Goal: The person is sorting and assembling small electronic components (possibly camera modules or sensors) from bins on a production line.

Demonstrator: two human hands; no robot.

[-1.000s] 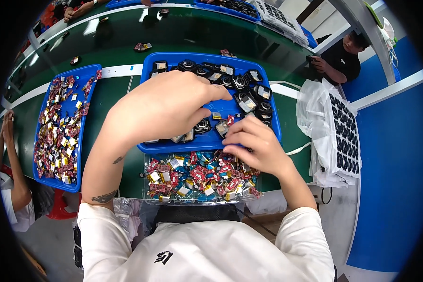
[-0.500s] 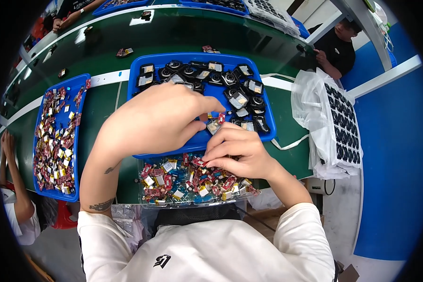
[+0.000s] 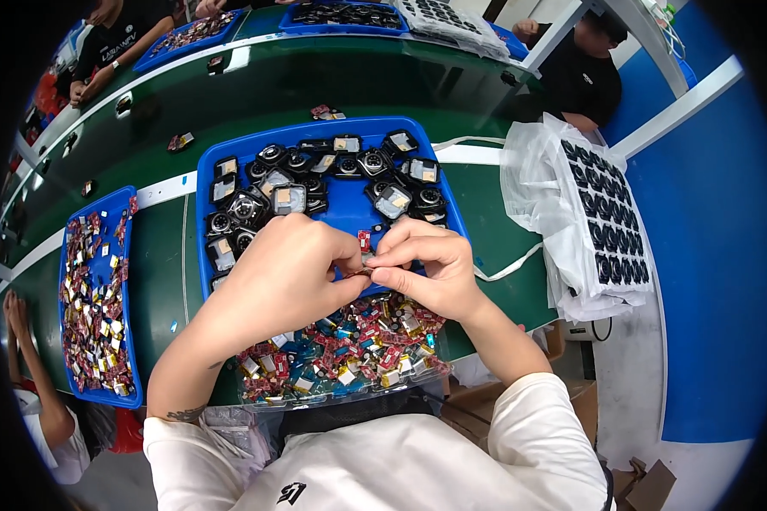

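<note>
Smooth green table with a glossy sheen! On it, a blue plastic tray, black cases gleaming inside. Near edge: a clear plastic tray, slick. Right edge: crinkled, filmy wrapping. Shirt: matt cloth!

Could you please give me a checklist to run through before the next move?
1. Left hand and right hand close together at the fingertips: ok.
2. Small red rectangular circuit board visible just beyond the fingertips: ok.
3. Secure grip on that board: cannot tell, fingers hide any contact.
4. Black rounded-square cases inside the shallow blue plastic tray: ok.
5. Loose red boards neatly arranged in the clear plastic tray: not ok, jumbled together.
</note>
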